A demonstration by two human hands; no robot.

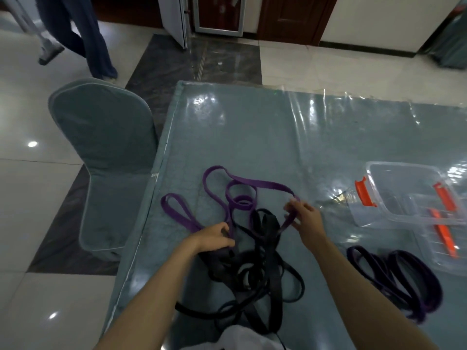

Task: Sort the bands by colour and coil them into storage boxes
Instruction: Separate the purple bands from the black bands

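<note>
A long purple band [262, 183] loops across the middle of the table, tangled at its near side with a heap of black bands [255, 276]. My right hand [304, 218] pinches the purple band at its right bend. My left hand [214, 238] grips a purple strand where it meets the black heap. Another purple loop [177, 210] lies to the left. A separate pile of dark purple bands [394, 276] rests at the right. Two clear storage boxes [404, 173] with orange latches [364, 194] stand at the right, and they look empty.
The table [252, 127] has a teal cloth under a clear plastic sheet. A teal covered chair [106, 152] stands by its left edge. A person's legs [83, 34] are on the tiled floor at the far left. White fabric [242, 337] shows at the near edge.
</note>
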